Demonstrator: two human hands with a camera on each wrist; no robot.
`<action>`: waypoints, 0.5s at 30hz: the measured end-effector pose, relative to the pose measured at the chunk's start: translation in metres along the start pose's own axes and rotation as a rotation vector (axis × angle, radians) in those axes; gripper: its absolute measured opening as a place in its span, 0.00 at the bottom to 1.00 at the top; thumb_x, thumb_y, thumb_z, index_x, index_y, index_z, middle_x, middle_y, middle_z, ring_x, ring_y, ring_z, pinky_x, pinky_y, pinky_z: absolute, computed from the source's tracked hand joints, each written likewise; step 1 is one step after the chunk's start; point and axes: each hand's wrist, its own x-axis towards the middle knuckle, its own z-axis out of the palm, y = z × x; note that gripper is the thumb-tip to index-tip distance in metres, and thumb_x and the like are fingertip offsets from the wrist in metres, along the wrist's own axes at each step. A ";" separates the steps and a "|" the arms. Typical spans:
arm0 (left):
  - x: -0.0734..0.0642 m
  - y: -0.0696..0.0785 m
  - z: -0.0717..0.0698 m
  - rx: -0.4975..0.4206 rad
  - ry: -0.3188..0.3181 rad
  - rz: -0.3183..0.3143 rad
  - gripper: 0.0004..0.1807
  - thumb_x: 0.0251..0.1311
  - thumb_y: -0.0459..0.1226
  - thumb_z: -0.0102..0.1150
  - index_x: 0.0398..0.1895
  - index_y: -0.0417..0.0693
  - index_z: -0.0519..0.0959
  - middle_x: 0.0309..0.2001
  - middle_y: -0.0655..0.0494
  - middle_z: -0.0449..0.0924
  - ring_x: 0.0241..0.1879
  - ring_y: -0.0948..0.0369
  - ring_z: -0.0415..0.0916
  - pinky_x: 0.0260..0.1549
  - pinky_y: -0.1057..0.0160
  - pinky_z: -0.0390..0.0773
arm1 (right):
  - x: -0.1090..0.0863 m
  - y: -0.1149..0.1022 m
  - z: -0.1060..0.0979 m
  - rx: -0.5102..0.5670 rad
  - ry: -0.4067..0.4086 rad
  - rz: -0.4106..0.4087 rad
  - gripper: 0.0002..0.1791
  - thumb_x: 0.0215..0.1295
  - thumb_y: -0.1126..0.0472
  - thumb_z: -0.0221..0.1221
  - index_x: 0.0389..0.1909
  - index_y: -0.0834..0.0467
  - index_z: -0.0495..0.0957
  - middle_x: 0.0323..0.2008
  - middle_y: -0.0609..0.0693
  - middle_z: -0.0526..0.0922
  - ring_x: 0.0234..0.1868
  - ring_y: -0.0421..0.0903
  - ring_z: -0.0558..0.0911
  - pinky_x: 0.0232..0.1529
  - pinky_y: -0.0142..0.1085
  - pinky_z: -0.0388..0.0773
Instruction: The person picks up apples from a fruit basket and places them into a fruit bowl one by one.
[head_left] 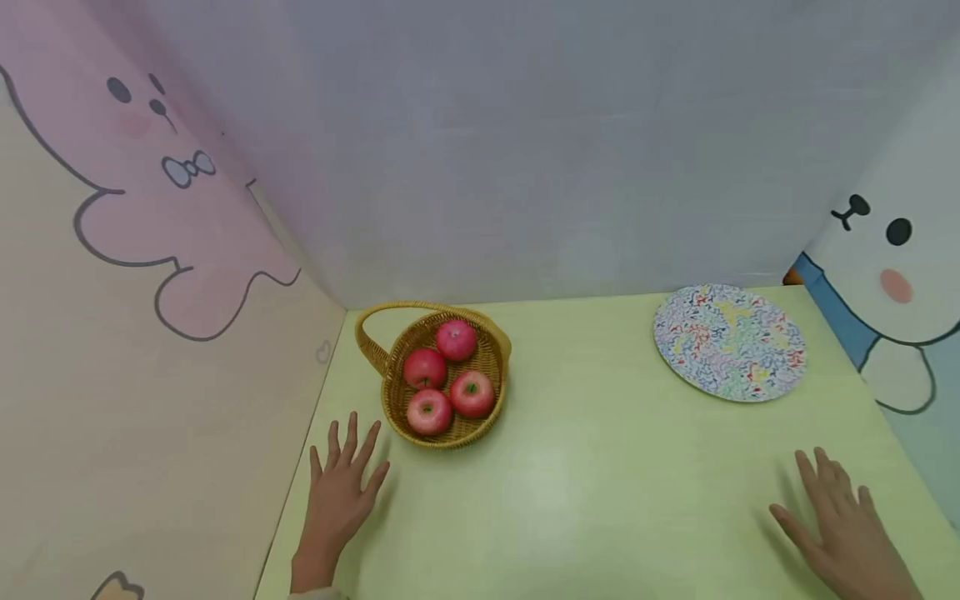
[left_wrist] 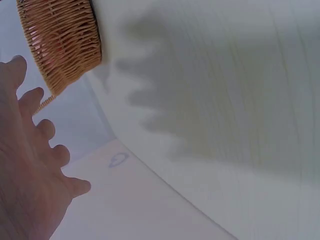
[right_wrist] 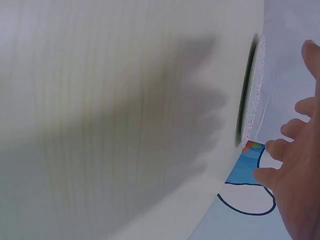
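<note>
Where the left wall carries a pink cartoon figure (head_left: 150, 208) with a small bow, the pale yellow-green worktop (head_left: 585, 467) begins just beside it. Near that edge lies the person's left hand (head_left: 337, 500), palm down, a bit of light sleeve (head_left: 318, 594) at the wrist. Its fingers are straight and spread apart, and its shadow falls on the worktop. Just beyond the fingertips, slightly to the right, a wicker basket (head_left: 489, 357) stands on the worktop, its handle (head_left: 397, 305) looping out at the far left side. Four red apples sit inside: one at the back (head_left: 456, 340), one at the left (head_left: 424, 367), one at the right (head_left: 472, 393) and one at the front (head_left: 430, 412). The left wrist view shows the basket's woven side near the hand.

Well apart from the basket, toward the far right corner, rests a plate (head_left: 730, 342) with a speckled pattern of many colours. Nearer the person and further right is the right hand (head_left: 847, 525), also palm down, its thumb held out and its fingers loosely extended, with narrow gaps between them. On the right wall is a white cartoon animal (head_left: 862, 267).
</note>
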 end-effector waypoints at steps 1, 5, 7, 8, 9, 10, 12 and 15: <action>0.001 0.002 0.000 -0.008 0.006 -0.002 0.37 0.75 0.56 0.54 0.84 0.68 0.56 0.86 0.48 0.44 0.84 0.37 0.41 0.74 0.20 0.46 | 0.000 -0.002 0.000 0.014 0.008 -0.002 0.51 0.78 0.44 0.56 0.82 0.69 0.38 0.80 0.78 0.37 0.82 0.71 0.32 0.78 0.69 0.18; 0.002 0.006 0.002 -0.033 0.022 -0.006 0.35 0.76 0.55 0.55 0.83 0.70 0.58 0.85 0.45 0.49 0.81 0.36 0.53 0.73 0.23 0.54 | -0.001 -0.013 0.000 0.065 0.017 0.003 0.51 0.79 0.46 0.57 0.83 0.67 0.38 0.81 0.75 0.40 0.82 0.71 0.39 0.83 0.58 0.20; 0.002 0.008 0.003 -0.041 0.036 -0.002 0.35 0.75 0.53 0.56 0.82 0.69 0.59 0.84 0.44 0.51 0.79 0.37 0.58 0.72 0.24 0.57 | -0.001 -0.018 0.000 0.094 0.021 -0.004 0.50 0.78 0.48 0.58 0.83 0.66 0.38 0.81 0.74 0.42 0.81 0.73 0.44 0.84 0.54 0.21; 0.002 0.009 0.004 -0.045 0.046 0.002 0.35 0.75 0.53 0.56 0.82 0.68 0.60 0.84 0.43 0.52 0.78 0.37 0.60 0.71 0.25 0.59 | -0.001 -0.021 0.000 0.104 0.022 -0.008 0.50 0.78 0.49 0.58 0.84 0.65 0.37 0.81 0.74 0.43 0.81 0.74 0.46 0.85 0.52 0.22; 0.002 0.011 0.005 -0.052 0.061 0.006 0.35 0.75 0.52 0.57 0.82 0.67 0.60 0.83 0.42 0.53 0.76 0.37 0.63 0.70 0.25 0.61 | -0.001 -0.023 0.000 0.113 0.021 -0.012 0.50 0.79 0.49 0.58 0.84 0.64 0.37 0.81 0.74 0.44 0.80 0.75 0.48 0.85 0.50 0.23; 0.002 0.012 0.005 -0.059 0.073 0.007 0.35 0.75 0.51 0.58 0.82 0.66 0.61 0.83 0.42 0.53 0.75 0.38 0.65 0.70 0.26 0.62 | -0.001 -0.025 0.000 0.128 0.024 -0.018 0.50 0.78 0.50 0.58 0.84 0.63 0.37 0.81 0.73 0.45 0.79 0.76 0.50 0.86 0.50 0.25; 0.004 0.014 0.006 -0.073 0.098 0.010 0.35 0.74 0.50 0.59 0.82 0.65 0.62 0.83 0.42 0.55 0.73 0.38 0.69 0.69 0.27 0.64 | 0.000 -0.029 0.000 0.158 0.033 -0.029 0.49 0.78 0.51 0.59 0.84 0.62 0.39 0.80 0.73 0.49 0.77 0.77 0.55 0.86 0.53 0.31; 0.007 0.018 0.006 -0.084 0.125 0.010 0.35 0.74 0.49 0.59 0.81 0.64 0.63 0.82 0.42 0.57 0.70 0.38 0.73 0.68 0.28 0.67 | 0.001 -0.036 0.002 0.185 0.015 -0.009 0.48 0.79 0.50 0.58 0.85 0.59 0.39 0.80 0.73 0.51 0.73 0.80 0.60 0.81 0.64 0.44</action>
